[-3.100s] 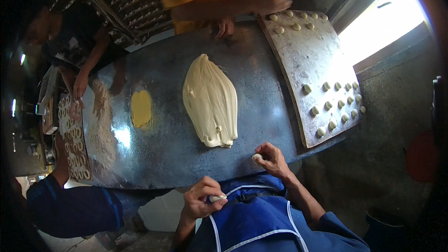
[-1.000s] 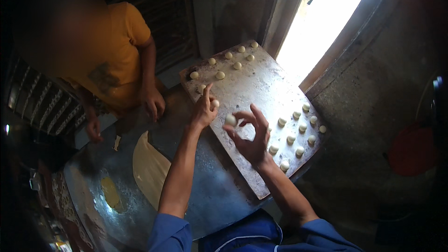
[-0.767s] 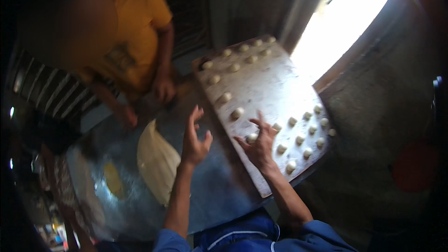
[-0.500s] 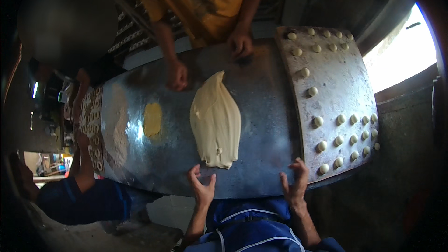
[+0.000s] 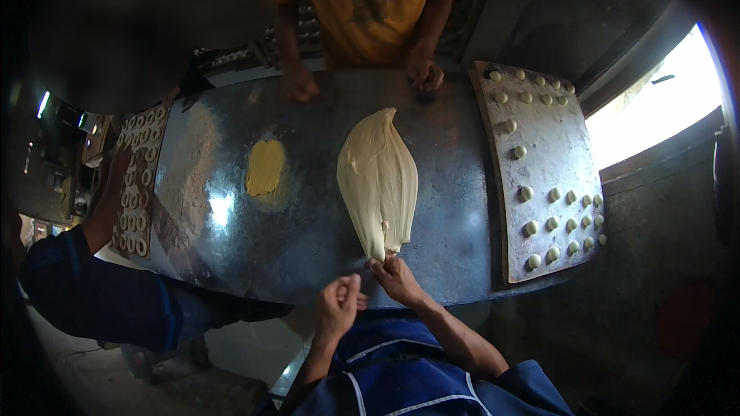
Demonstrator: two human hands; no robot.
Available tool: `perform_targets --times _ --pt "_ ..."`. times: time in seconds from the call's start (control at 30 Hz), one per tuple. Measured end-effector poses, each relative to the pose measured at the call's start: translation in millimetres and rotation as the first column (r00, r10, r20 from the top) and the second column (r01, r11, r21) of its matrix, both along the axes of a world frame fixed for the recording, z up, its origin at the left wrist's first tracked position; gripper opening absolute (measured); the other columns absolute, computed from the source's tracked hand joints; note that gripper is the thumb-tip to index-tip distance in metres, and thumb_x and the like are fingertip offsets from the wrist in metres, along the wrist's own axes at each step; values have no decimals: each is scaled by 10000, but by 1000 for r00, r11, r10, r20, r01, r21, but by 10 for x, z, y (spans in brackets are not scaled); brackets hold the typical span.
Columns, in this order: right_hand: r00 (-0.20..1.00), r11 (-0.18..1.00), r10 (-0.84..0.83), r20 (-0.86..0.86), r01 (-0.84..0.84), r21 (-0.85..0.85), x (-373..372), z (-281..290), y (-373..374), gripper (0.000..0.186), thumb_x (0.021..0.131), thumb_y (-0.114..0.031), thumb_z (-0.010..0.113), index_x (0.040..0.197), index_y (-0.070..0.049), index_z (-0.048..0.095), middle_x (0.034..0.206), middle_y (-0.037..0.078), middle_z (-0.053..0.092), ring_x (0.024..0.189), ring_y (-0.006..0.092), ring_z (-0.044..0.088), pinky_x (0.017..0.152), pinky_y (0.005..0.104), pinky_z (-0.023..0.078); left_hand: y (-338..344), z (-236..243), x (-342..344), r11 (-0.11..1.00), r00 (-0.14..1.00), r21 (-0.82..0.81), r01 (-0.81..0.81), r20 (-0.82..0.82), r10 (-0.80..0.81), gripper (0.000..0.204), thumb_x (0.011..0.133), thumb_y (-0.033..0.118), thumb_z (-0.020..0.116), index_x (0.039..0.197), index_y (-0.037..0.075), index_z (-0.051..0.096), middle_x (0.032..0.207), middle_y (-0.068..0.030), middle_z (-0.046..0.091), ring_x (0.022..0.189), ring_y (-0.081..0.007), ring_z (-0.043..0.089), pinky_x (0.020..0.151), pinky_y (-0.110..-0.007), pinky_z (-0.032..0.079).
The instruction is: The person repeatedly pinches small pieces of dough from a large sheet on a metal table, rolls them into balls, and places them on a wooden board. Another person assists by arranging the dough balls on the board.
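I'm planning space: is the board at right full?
Partly: the board bears dough balls toward both ends and along its left edge; bare surface shows between.

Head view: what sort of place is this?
Probably a small bakery or dough workshop: a large mass of dough on the worktable, small pale balls set out on a board, and rows of pale rings at the left.

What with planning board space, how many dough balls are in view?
26 dough balls on the right-hand board: far rows of 5 and 4, 2 midway, three near rows of 5. Any inside the blurred left hand would be hidden.
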State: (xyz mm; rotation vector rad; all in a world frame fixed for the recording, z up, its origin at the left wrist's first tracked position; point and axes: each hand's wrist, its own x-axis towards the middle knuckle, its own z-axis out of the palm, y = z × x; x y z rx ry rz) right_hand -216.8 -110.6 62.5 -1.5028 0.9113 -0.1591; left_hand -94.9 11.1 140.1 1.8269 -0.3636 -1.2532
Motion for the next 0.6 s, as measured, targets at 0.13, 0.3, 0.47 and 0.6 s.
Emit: perform_targets --times 0.13,0.3,0.47,0.6 --pt "996 872 40 -81 -74 -484 -154 267 295 142 974 -125 542 951 12 569 848 265 653 751 487 645 702 548 516 -490 -582 27 984 818 -48 -170 -564 114 381 1073 350 516 980 17 676 779 -43 688 781 -165 700 825 -389 565" --pt "921 711 324 -215 -387 -587 -490 651 309 188 879 -114 644 999 -2 552 881 183 659 788 320 659 735 469 524 -706 -807 -89 964 202 14 -266 -977 70 333 1051 349 491 778 160 464 591 52 301 459 -86 294 534 -269 348" --pt "773 928 343 535 -367 -65 -310 1334 -44 315 900 -126 639 1190 -7 609 997 98 697 798 150 599 774 342 511 -275 -759 125 967 564 -181 -177 -824 -51 241 1037 351 500 1009 126 580 745 -24 511 600 -164 523 610 -314 455" --pt "717 920 254 649 -385 65 357 734 -287 302 973 -150 641 1238 -14 693 959 50 715 941 153 652 882 314 521 22 -1443 -41 710 418 -76 700 850 -321 347 1023 259 515 1176 -44 586 1012 -262 658 945 -444 652 786 -519 522"
